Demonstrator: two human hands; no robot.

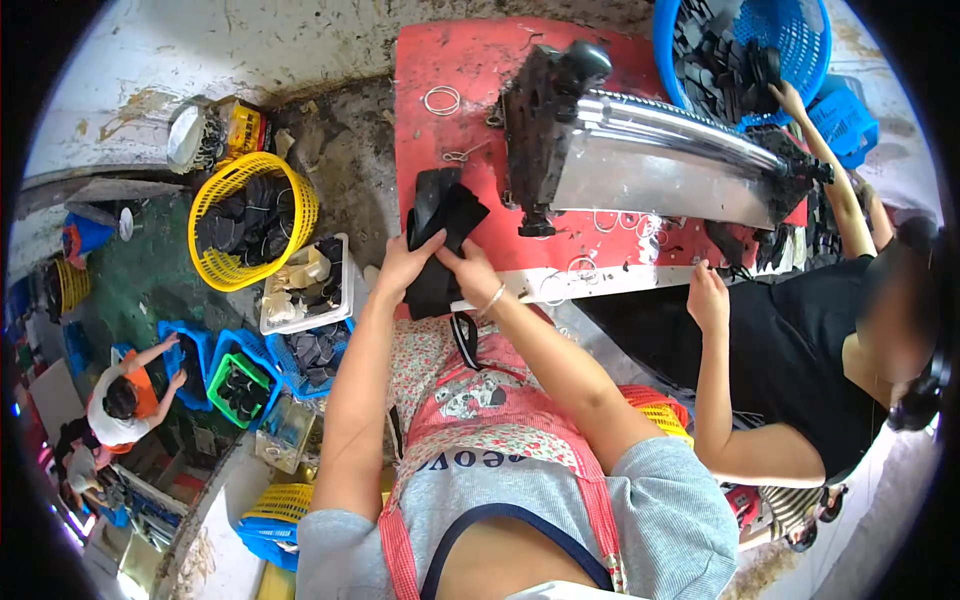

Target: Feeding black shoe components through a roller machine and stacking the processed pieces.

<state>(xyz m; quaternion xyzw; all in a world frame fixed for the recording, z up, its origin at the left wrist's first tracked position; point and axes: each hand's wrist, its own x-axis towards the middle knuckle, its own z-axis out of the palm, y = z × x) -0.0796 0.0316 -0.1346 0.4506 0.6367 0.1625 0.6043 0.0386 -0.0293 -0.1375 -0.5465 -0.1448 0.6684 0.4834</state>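
Observation:
Both my hands hold flat black pieces (458, 217) of sheet material over the near left edge of the red table (460, 60). My left hand (405, 268) is closed on their left side, thumb on top. My right hand (474, 276) pinches the right side; a light bracelet circles that wrist. One piece lies tilted across another, and a longer dark strip (430, 190) lies behind them on the table. I cannot tell how many layers there are. To the right stands a machine (670, 170) with a long shiny metal roller and black end housings.
Thin pale rings (441, 99) lie on the red top. At right, a co-worker in black (790, 340) reaches into a blue basket (800, 50) of black pieces. A yellow basket (305, 200) and a white crate (345, 290) stand left. Another person (120, 405) bends over blue baskets farther left.

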